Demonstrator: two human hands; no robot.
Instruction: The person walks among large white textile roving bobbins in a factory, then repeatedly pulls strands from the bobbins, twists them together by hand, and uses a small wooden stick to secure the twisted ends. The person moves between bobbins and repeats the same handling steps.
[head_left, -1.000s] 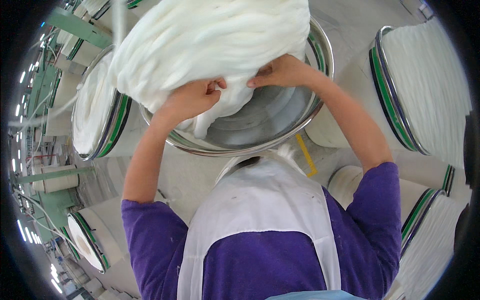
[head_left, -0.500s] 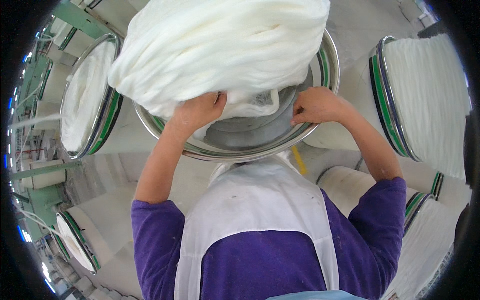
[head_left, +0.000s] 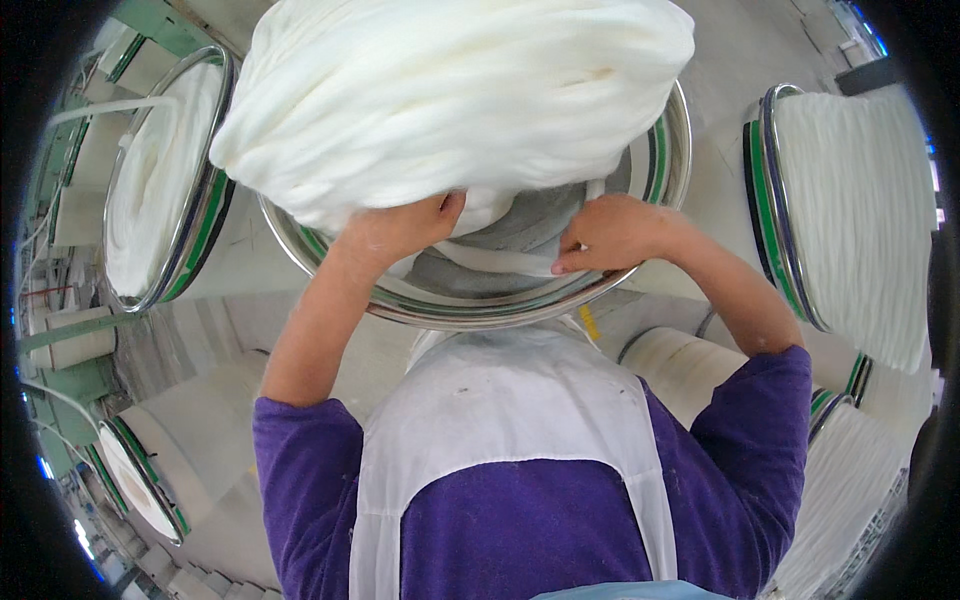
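A big mound of coiled white fibre sliver [head_left: 450, 100] fills the far side of a round can with a shiny metal rim [head_left: 480, 322]. My left hand [head_left: 405, 230] is curled into the mound's near lower edge, its fingertips partly buried in fibre. Inside the can, over the grey bottom plate [head_left: 500, 225], my right hand [head_left: 615, 235] pinches a loose strand of sliver [head_left: 490, 258]. That strand runs from the right fingertips leftward along the plate toward the left hand. Another piece of it rises behind the right hand to the mound.
Full sliver cans flank me, one on the left [head_left: 160, 180] with a strand [head_left: 110, 106] leading off it, one on the right [head_left: 850, 220]. Lower left stands another can [head_left: 140, 480]; lower right, more heaped sliver [head_left: 850, 490]. Green machine frames line the far left.
My right hand has moved a little left and nearer, now pinching the strand, which lies stretched along the plate. The loose loop beside the left hand is gone. The view has shifted slightly.
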